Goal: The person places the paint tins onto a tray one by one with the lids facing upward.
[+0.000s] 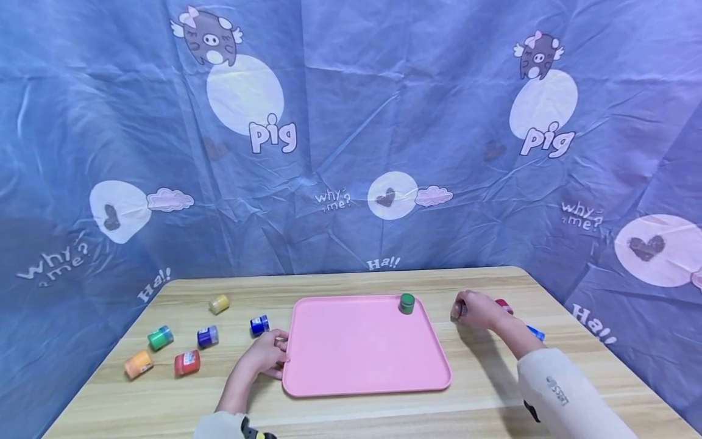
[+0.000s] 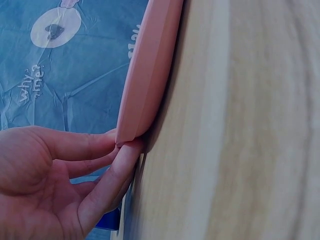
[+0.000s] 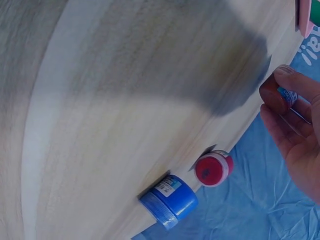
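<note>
Pink tray (image 1: 362,347): lies flat mid-tabletop, its left edge touched by the left hand.
Wooden tabletop (image 1: 482,390): light grain, carries the tray and all the jars.
Left hand (image 1: 269,355): fingers loosely extended, fingertips (image 2: 131,146) tucked against and under the tray's left rim; it grips nothing.
Right hand (image 1: 476,309): curled round a small dark-lidded jar (image 3: 280,92), held just above the tabletop to the right of the tray.
Green jar (image 1: 406,303): stands upright in the tray's far right corner.
Red jar (image 3: 213,168): on the tabletop just behind the right hand, beside a blue jar (image 3: 169,200).
Left group: yellow jar (image 1: 219,303), two blue jars (image 1: 259,324) (image 1: 208,336), a green one (image 1: 160,337), a red one (image 1: 187,362) and an orange one (image 1: 138,364), all lying on their sides.
Backdrop (image 1: 351,134): blue cloth printed with pigs and hearts.
</note>
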Available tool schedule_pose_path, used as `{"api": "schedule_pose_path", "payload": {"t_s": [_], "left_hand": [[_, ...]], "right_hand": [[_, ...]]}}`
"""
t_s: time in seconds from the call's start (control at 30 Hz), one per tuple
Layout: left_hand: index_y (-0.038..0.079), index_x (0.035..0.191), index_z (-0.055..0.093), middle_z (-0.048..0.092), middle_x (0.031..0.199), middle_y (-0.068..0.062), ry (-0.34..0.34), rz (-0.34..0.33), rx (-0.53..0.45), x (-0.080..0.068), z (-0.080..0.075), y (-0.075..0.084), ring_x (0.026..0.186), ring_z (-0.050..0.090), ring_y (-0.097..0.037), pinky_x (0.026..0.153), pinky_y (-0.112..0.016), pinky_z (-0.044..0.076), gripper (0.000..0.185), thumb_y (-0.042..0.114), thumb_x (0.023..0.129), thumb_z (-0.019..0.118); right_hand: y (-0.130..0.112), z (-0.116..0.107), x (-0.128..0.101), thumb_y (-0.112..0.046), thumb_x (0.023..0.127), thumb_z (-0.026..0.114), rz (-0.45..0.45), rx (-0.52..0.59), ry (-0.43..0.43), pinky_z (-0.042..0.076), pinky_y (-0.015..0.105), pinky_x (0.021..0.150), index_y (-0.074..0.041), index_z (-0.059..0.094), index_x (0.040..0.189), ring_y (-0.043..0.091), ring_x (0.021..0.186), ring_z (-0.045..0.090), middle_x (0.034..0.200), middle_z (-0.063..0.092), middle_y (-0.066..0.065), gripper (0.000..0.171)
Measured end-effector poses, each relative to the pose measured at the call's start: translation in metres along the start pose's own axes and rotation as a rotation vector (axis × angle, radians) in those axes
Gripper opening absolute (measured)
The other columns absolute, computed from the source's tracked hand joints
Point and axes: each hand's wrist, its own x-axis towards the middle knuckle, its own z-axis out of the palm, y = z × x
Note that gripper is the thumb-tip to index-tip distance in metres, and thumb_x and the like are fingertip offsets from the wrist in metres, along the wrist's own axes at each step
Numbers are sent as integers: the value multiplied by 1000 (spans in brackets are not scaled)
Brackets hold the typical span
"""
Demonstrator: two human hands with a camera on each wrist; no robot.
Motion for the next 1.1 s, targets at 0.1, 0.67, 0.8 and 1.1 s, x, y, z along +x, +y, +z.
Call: {"api": "schedule_pose_path", "payload": {"t_s": [0.1, 0.67, 0.8, 1.1], "left_hand": [[-15, 119, 41, 49, 85, -14, -2, -4, 1, 0, 0, 0, 63, 55, -22, 52, -33, 54, 48, -19, 72, 51], [-15, 119, 41, 49, 84, -13, 7, 3, 2, -1, 0, -1, 64, 55, -22, 51, -34, 54, 48, -19, 72, 50], [-16, 119, 41, 48, 84, -13, 6, 6, 6, -1, 0, -1, 63, 55, -22, 51, -33, 54, 48, -19, 71, 50], [-16, 118, 41, 48, 83, -13, 14, 15, 14, -1, 1, 0, 62, 54, -21, 51, -33, 53, 48, -19, 71, 50]], "right_hand": [[-2, -2, 2, 0, 63, 67, 4, -3, -1, 48, 39, 61, -3, 58, 76, 21, 65, 55, 70, 54, 2, 17], [-26, -10, 16, -2, 67, 63, -85, 28, 62, 46, 32, 57, -3, 58, 78, 15, 62, 50, 69, 53, -1, 13], [-34, -10, 18, -2, 65, 64, -92, 35, 69, 48, 36, 59, -1, 59, 82, 18, 64, 54, 71, 55, 1, 18], [-47, -2, 25, -4, 68, 66, -66, 89, 75, 50, 36, 64, 4, 62, 88, 19, 71, 57, 77, 60, 4, 22]]}}
